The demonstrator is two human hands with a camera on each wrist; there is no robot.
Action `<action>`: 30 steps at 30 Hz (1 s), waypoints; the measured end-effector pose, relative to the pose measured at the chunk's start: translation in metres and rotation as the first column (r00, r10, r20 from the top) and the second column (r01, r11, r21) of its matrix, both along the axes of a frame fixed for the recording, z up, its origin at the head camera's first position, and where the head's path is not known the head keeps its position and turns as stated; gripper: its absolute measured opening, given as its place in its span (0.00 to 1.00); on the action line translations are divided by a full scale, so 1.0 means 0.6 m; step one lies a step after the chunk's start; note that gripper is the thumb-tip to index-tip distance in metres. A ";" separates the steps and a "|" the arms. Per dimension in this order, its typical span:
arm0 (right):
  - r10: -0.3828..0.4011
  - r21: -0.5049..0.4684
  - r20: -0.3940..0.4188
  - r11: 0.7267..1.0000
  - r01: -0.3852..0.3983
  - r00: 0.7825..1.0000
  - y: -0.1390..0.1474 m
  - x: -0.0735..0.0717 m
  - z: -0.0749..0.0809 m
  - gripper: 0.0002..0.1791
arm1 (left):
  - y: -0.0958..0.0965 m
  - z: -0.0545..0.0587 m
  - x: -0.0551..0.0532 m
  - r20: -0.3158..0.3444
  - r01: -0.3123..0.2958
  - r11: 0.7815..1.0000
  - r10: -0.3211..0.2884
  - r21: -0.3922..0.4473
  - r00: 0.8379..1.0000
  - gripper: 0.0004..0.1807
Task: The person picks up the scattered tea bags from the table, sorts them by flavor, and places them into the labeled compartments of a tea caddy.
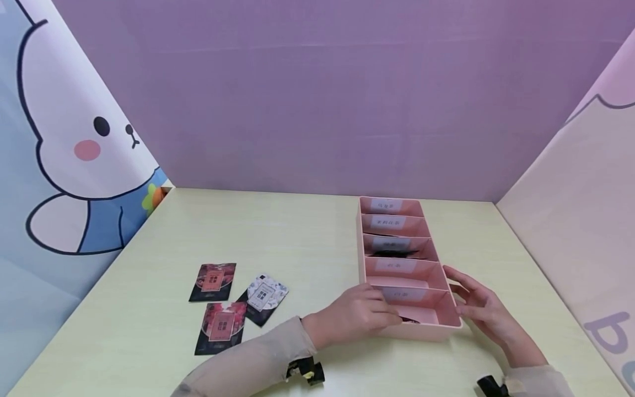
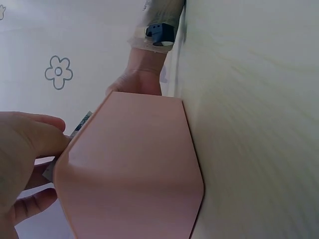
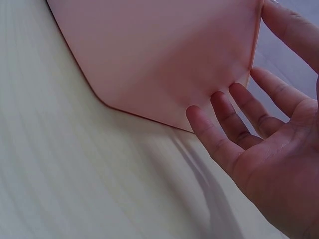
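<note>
A long pink divided box stands on the table, with a white label in each compartment. My left hand reaches over the near left corner and pinches a tea sachet, mostly hidden by the fingers and the box wall. A dark edge of the sachet shows low in the nearest compartment. Against the box's right side rests my right hand, its spread fingertips touching the outer wall. Dark sachets lie in the middle compartment.
Left of the box lie three more tea sachets: a red and black one, another red one nearer the front, and a white and blue one tilted beside them. A purple wall closes off the table's back, and printed panels flank it.
</note>
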State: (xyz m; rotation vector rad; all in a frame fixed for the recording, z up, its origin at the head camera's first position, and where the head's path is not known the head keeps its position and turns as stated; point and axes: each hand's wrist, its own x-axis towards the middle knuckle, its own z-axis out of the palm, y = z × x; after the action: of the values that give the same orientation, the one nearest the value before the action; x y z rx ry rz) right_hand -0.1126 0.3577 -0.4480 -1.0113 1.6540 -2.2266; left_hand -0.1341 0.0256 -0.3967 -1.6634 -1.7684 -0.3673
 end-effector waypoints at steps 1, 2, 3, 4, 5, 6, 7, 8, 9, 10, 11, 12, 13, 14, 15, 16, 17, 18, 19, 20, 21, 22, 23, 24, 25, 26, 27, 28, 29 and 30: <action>-0.001 -0.001 -0.003 1.000 0.001 1.000 0.000 0.000 0.000 0.39 | 0.000 0.000 0.000 -0.003 -0.002 1.000 0.002 -0.007 1.000 0.08; -0.001 -0.002 -0.005 1.000 0.001 1.000 0.000 0.000 -0.001 0.39 | -0.001 -0.001 0.000 -0.002 -0.002 1.000 0.002 -0.013 1.000 0.08; -0.002 -0.002 -0.006 1.000 0.002 1.000 0.000 0.000 -0.001 0.39 | -0.001 -0.001 0.000 -0.003 -0.003 1.000 0.003 -0.017 1.000 0.08; -0.004 0.000 -0.007 1.000 0.004 1.000 0.000 0.000 -0.002 0.39 | -0.001 -0.001 0.000 -0.006 -0.004 1.000 0.004 -0.021 1.000 0.08; -0.005 0.001 -0.006 1.000 0.005 1.000 0.000 0.001 -0.002 0.39 | -0.002 -0.001 0.001 -0.008 -0.005 1.000 0.005 -0.027 1.000 0.08; -0.009 0.002 0.001 1.000 0.009 1.000 0.000 0.001 -0.002 0.38 | -0.002 -0.001 0.001 -0.011 -0.006 0.999 0.006 -0.034 1.000 0.08; -0.009 0.003 0.002 1.000 0.009 1.000 0.000 0.001 -0.001 0.38 | -0.002 -0.001 0.001 -0.014 -0.008 0.999 0.008 -0.043 1.000 0.08; -0.010 0.003 0.005 1.000 0.010 1.000 0.000 0.001 -0.001 0.38 | -0.003 -0.001 0.002 -0.019 -0.011 0.999 0.010 -0.052 1.000 0.08; -0.009 0.003 0.007 1.000 0.009 1.000 0.000 0.002 -0.001 0.38 | -0.003 0.000 0.002 -0.027 -0.013 0.998 0.012 -0.063 1.000 0.08; -0.008 0.003 0.008 1.000 0.008 1.000 -0.001 0.002 -0.001 0.38 | -0.004 0.000 0.003 -0.030 -0.015 0.997 0.013 -0.073 0.999 0.08; -0.007 0.002 0.010 1.000 0.007 1.000 -0.001 0.002 0.000 0.38 | -0.004 0.001 0.003 -0.034 -0.015 0.997 0.012 -0.082 0.999 0.08; -0.007 0.001 0.010 1.000 0.007 1.000 -0.001 0.002 0.000 0.38 | -0.005 0.001 0.004 -0.038 -0.014 0.996 0.011 -0.089 0.999 0.08; -0.007 0.002 0.010 1.000 0.007 1.000 -0.001 0.002 0.001 0.38 | -0.005 0.001 0.004 -0.043 -0.011 0.995 0.007 -0.095 0.999 0.08; -0.006 0.001 0.010 1.000 0.006 1.000 -0.001 0.002 0.001 0.38 | -0.006 0.000 0.004 -0.048 -0.007 0.995 0.003 -0.100 0.999 0.09; -0.005 0.002 0.009 1.000 0.005 1.000 -0.001 0.001 0.001 0.38 | -0.007 0.000 0.004 -0.051 -0.003 0.995 -0.002 -0.104 0.999 0.09; -0.005 0.002 0.009 1.000 0.005 1.000 -0.001 0.001 0.001 0.38 | -0.007 -0.001 0.004 -0.051 0.002 0.994 -0.007 -0.107 0.999 0.09; -0.006 0.003 0.008 1.000 0.006 1.000 -0.001 0.001 0.001 0.38 | -0.008 -0.001 0.004 -0.052 0.005 0.994 -0.011 -0.111 0.999 0.10; -0.007 0.004 0.008 1.000 0.007 1.000 -0.001 0.001 0.002 0.38 | -0.009 -0.001 0.004 -0.051 0.008 0.993 -0.014 -0.116 0.999 0.10; -0.009 0.005 0.006 1.000 0.009 1.000 0.000 0.001 0.002 0.39 | -0.010 -0.001 0.004 -0.052 0.007 0.992 -0.014 -0.123 0.999 0.10; -0.010 0.006 0.006 1.000 0.010 1.000 0.000 0.001 0.002 0.39 | -0.011 -0.001 0.005 -0.050 0.005 0.991 -0.012 -0.133 0.999 0.11; -0.011 0.005 0.004 1.000 0.011 1.000 0.000 0.001 0.002 0.39 | -0.012 0.000 0.005 -0.049 0.001 0.989 -0.008 -0.145 0.999 0.11; -0.010 0.005 0.001 1.000 0.010 1.000 0.000 0.001 0.002 0.39 | -0.013 0.001 0.004 -0.042 -0.001 0.988 -0.006 -0.156 0.999 0.11; -0.010 0.005 -0.003 1.000 0.010 1.000 0.000 0.001 0.002 0.39 | -0.014 0.002 0.004 -0.032 -0.002 0.986 -0.004 -0.169 0.999 0.11; -0.006 0.004 -0.010 1.000 0.006 1.000 0.000 0.000 0.002 0.39 | -0.016 0.004 0.004 -0.032 -0.005 0.983 -0.001 -0.181 0.999 0.11; -0.004 0.003 -0.013 1.000 0.004 1.000 0.000 0.000 0.002 0.39 | -0.017 0.005 0.003 -0.034 -0.008 0.981 0.002 -0.193 0.999 0.12; -0.003 0.002 -0.013 1.000 0.003 1.000 0.000 0.000 0.002 0.40 | -0.018 0.007 0.002 -0.035 -0.010 0.979 0.003 -0.203 0.999 0.12; -0.003 0.002 -0.015 1.000 0.003 1.000 0.000 0.000 0.001 0.40 | -0.020 0.009 0.002 -0.034 -0.010 0.978 0.003 -0.210 0.999 0.12; -0.004 0.003 -0.015 1.000 0.004 1.000 0.000 0.000 0.001 0.40 | -0.021 0.011 0.001 -0.033 -0.010 0.977 0.003 -0.215 0.999 0.13; -0.006 0.004 -0.014 1.000 0.006 1.000 0.000 0.001 0.001 0.40 | -0.024 0.012 0.000 -0.044 -0.014 0.975 0.005 -0.221 0.999 0.13; -0.009 0.005 -0.012 1.000 0.009 1.000 0.000 0.001 0.001 0.40 | -0.026 0.013 -0.001 -0.056 -0.020 0.974 0.007 -0.226 0.998 0.14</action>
State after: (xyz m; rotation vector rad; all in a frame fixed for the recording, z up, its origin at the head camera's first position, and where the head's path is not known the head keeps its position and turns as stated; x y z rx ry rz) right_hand -0.1117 0.3575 -0.4472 -1.0193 1.6715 -2.2257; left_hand -0.1348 0.0099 -0.3887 -1.7990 -1.8346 -0.1142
